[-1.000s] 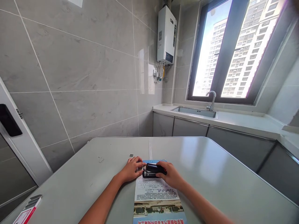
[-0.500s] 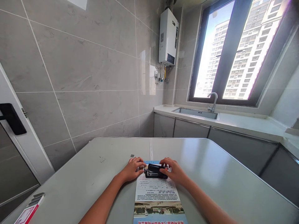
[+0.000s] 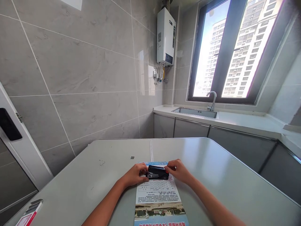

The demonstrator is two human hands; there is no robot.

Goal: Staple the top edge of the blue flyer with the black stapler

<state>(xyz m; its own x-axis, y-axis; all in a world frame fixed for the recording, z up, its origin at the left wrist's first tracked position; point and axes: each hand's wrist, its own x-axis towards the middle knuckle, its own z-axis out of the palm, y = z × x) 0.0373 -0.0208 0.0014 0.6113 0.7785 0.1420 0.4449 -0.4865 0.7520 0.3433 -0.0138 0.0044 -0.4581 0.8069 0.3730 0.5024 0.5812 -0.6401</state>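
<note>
A black stapler [image 3: 157,173] lies on its side across the upper part of a printed leaflet [image 3: 158,196]. Its metal parts face up, and a small red spot shows at its right end. My left hand [image 3: 134,174] curls around the stapler's left end, thumb on the near side and fingers on the far side. At the other end my right hand [image 3: 178,170] pinches the tip by the red spot between thumb and forefinger. Some fingers of both hands are hidden behind the others.
Short strips of staples [image 3: 132,157] rest beyond my left hand, and loose staples [image 3: 102,163] lie farther left. A red and white box [image 3: 29,215] sits at the near left corner of the table [image 3: 113,201]. Behind are a counter with a sink [image 3: 197,112] and a tap.
My left hand has shifted nearer and closed around the stapler's left end. My right hand has drawn back from the stapler's body to its right tip. The view has turned slightly.
</note>
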